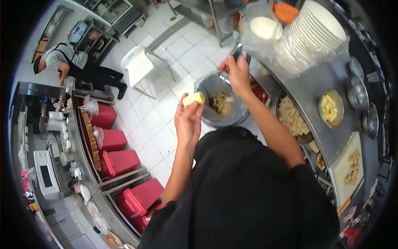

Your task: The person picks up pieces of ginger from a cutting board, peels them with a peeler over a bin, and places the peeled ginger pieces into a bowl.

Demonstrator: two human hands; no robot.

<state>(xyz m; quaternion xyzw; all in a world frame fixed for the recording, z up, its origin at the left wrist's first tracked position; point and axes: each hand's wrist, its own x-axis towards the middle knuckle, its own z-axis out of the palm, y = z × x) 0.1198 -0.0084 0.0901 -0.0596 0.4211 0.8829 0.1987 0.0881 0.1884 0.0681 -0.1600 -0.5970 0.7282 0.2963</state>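
Note:
My left hand (190, 120) is raised over the floor, its fingertips gripping a short, pale yellow peeled chunk of fruit or vegetable (193, 98). To its right, my right hand (238, 74) is closed around a dark-handled tool (239, 52) with a shiny metal part near the fingers; whether it is a peeler or a knife I cannot tell. Below and between both hands stands a bin lined with a grey bag (238, 116). Scraps and peelings (222, 103) lie inside it. The chunk and the tool are apart.
On the right counter are a metal bowl of yellow chunks (328, 108), a cutting board (338, 176) with cut pieces, and stacked white tubs (313, 31). A white chair (139, 66) stands ahead. Red bins (120, 162) line the left counter, and a person (76, 62) stands beyond.

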